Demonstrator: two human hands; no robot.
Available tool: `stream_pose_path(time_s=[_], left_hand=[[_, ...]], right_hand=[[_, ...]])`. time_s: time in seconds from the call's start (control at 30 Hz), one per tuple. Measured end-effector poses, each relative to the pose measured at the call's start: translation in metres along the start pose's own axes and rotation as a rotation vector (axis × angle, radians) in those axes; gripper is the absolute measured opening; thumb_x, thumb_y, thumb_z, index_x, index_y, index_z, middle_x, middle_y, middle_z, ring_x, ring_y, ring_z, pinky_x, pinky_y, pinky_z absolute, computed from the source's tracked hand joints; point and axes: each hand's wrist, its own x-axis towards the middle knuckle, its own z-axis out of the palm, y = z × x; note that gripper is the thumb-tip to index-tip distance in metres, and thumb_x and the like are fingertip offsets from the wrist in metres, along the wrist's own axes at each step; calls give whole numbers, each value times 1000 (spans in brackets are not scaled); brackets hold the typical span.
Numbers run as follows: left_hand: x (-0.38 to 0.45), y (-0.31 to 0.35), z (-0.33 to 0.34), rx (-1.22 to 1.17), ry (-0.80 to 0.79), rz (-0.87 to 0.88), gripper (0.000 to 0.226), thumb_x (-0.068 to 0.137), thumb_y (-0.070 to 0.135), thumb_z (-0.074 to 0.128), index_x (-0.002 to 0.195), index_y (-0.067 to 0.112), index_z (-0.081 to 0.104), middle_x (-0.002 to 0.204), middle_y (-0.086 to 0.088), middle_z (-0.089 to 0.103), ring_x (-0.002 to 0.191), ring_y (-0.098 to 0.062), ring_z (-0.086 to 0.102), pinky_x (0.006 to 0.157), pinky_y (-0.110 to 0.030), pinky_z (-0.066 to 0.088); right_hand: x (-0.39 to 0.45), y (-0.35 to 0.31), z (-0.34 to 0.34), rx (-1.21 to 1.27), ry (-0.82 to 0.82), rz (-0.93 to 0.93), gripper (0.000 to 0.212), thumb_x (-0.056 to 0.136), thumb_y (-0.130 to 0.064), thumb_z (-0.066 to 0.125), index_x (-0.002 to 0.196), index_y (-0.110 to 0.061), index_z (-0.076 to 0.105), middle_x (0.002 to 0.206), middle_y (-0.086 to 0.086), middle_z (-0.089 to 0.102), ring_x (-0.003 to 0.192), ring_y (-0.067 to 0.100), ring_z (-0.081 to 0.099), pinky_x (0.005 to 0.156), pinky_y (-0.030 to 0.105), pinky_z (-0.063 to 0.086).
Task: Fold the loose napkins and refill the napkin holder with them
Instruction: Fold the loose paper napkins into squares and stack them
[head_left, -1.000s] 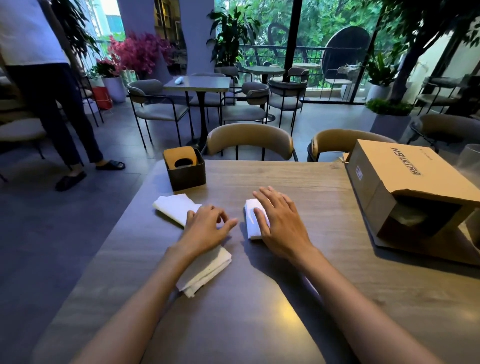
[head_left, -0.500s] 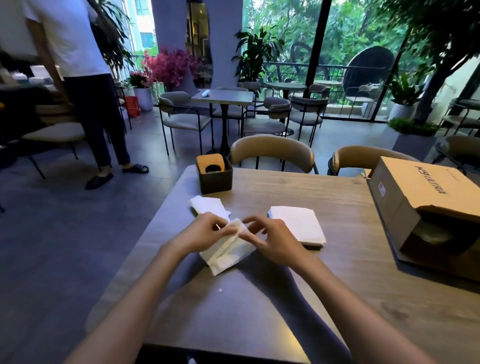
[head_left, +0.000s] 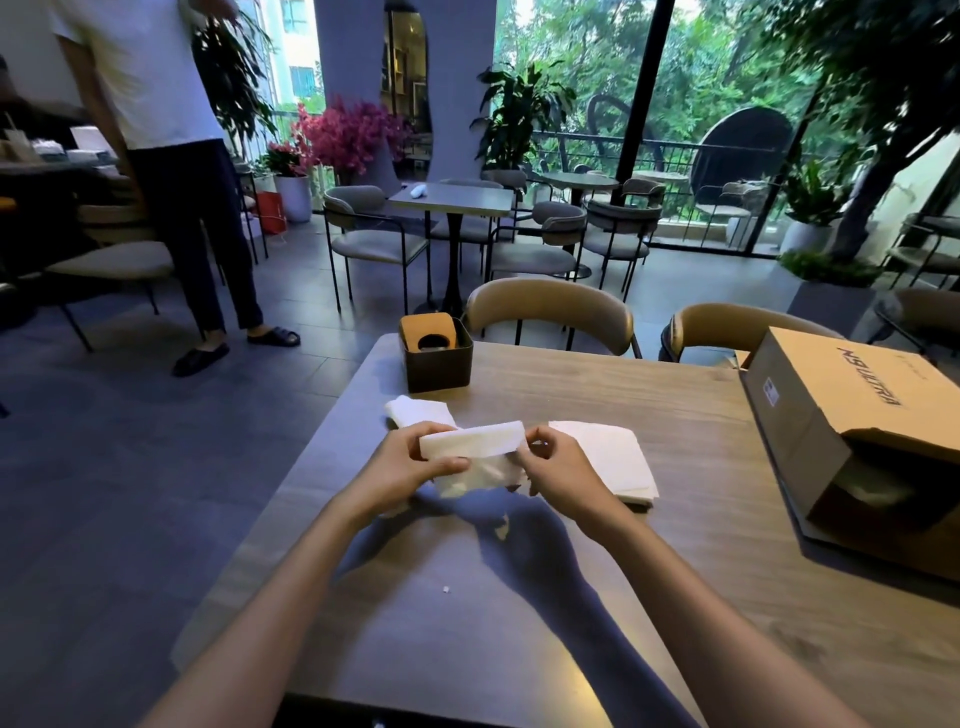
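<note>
Both hands pinch the napkin (head_left: 470, 441), left hand (head_left: 410, 467) and right hand (head_left: 558, 467) at opposite ends, its long axis crosswise; holder (head_left: 439, 364) beyond the left.

Both forearms came in from bottom of frame, bare, angled inward twd centre. Left hand (head_left: 410, 467) sat centre-left, fingers curled, thumb on top, pinching left end of a white napkin (head_left: 470, 441). Right hand (head_left: 558, 465) sat centre-right, just beside it, fingers curled, fingertips (head_left: 537, 441) pinching napkin's right end. Hands level w/ each other, close but not touching, raised slightly. Wrists roughly straight, knuckles up.
</note>
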Motion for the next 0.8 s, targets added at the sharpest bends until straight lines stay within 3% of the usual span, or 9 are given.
stream_pose_path(time_s=[0.1,0.17,0.27,0.37,0.43,0.5,0.57,0.63,0.8], left_hand=[[-3,0,-4,-39,-18,-42,23,87,14,72,110,11,70,99,3,75,94,-13,70,73,-17,53],[-5,1,-5,-16,-44,-49,23,90,15,69,112,11,70,98,5,75,88,-5,70,72,-16,52],[-4,5,-3,31,-119,-39,24,87,24,73,111,19,71,101,6,74,95,-6,69,75,-19,54],[4,13,16,-38,-99,-69,14,88,25,73,101,24,68,91,9,72,86,-7,69,70,-19,55],[13,18,33,-94,-41,-79,13,92,27,68,103,20,67,96,3,73,90,-12,68,75,-27,58],[23,25,51,-104,-15,-65,22,95,25,64,112,12,67,105,-5,72,97,-17,67,79,-31,57],[34,31,67,-134,-6,-47,25,95,25,63,116,11,67,104,-4,73,93,-13,69,72,-25,58],[45,38,84,-108,-4,-15,23,95,26,65,114,14,69,99,1,74,87,-7,69,67,-19,54],[73,41,123,35,67,35,24,92,34,68,112,22,70,100,5,73,95,-12,70,82,-32,60]], right_hand=[[2,2,4,-42,-45,-8,39,89,-32,74,120,-21,54,110,-3,64,93,15,67,78,31,59],[2,0,5,-28,-35,-71,36,91,-31,71,124,-24,56,110,-3,65,97,18,66,78,31,60],[4,0,-2,-29,57,-145,12,98,-28,63,101,-19,70,94,0,72,88,19,68,70,29,55],[0,-3,-16,31,101,-95,23,99,-36,59,98,-17,71,92,-2,73,84,12,66,67,21,53],[0,2,-29,37,165,-87,30,100,-37,58,96,-11,72,91,4,74,79,12,64,65,20,50],[0,7,-44,37,228,-73,32,100,-39,58,92,-11,72,88,5,74,80,18,65,69,31,53],[3,16,-58,41,289,-47,32,99,-40,59,89,-12,73,84,3,74,84,25,68,73,42,55],[5,24,-74,-3,355,-39,32,98,-37,60,82,-12,72,76,1,72,74,22,65,66,38,53],[14,44,-104,-197,464,12,37,96,-38,62,64,-20,61,61,-8,60,59,8,53,56,27,41]])
